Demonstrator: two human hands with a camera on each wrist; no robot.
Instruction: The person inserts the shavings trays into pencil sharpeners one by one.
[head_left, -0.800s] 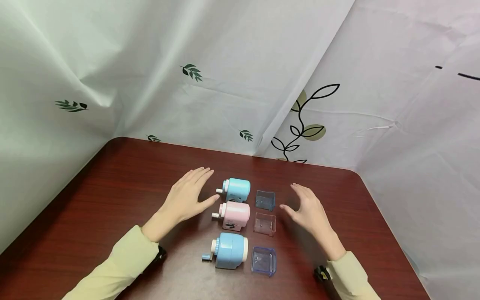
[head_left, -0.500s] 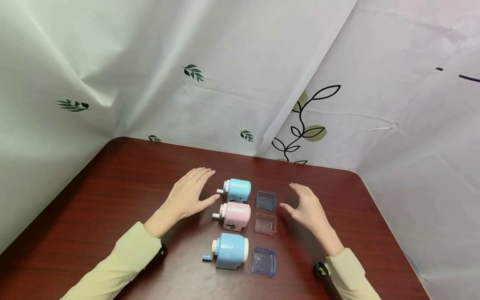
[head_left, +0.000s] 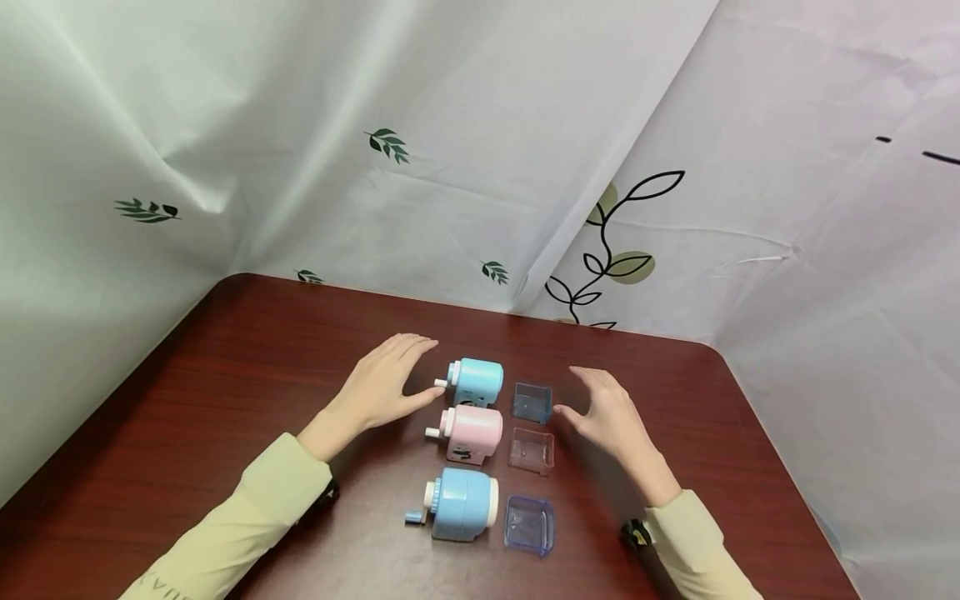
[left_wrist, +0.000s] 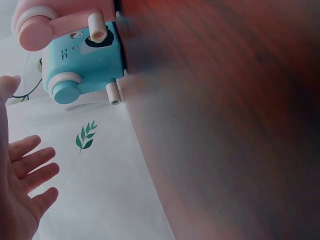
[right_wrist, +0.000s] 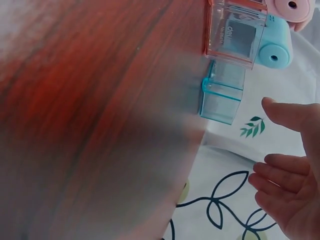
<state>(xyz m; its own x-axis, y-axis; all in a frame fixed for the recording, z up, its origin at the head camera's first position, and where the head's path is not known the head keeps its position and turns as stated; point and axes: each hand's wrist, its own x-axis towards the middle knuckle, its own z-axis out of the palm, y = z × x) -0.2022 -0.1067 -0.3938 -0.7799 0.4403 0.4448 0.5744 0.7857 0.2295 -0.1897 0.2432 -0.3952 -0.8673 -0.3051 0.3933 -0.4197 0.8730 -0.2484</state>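
Note:
Three crank pencil sharpeners stand in a column on the table: a turquoise sharpener (head_left: 480, 379) at the back, a pink sharpener (head_left: 477, 429) in the middle, a larger blue sharpener (head_left: 462, 504) in front. To the right of each lies a clear shavings drawer: a dark-blue tinted drawer (head_left: 532, 403), a pinkish drawer (head_left: 531, 451) and a violet-blue drawer (head_left: 529, 525). My left hand (head_left: 384, 385), fingers spread and holding nothing, has its thumb tip by the turquoise sharpener's white crank handle (left_wrist: 114, 94). My right hand (head_left: 607, 410), also holding nothing, hovers with its thumb beside the dark-blue drawer (right_wrist: 222, 102).
The dark red wooden table (head_left: 247, 358) has rounded back corners. White curtain cloth (head_left: 420, 217) printed with leaves hangs along its back and sides. A dark wrist strap (head_left: 636, 533) shows below the right sleeve.
Both hands have moved slightly inward, the left one toward the turquoise sharpener and the right one toward the dark-blue drawer. Sharpeners and drawers stay in place.

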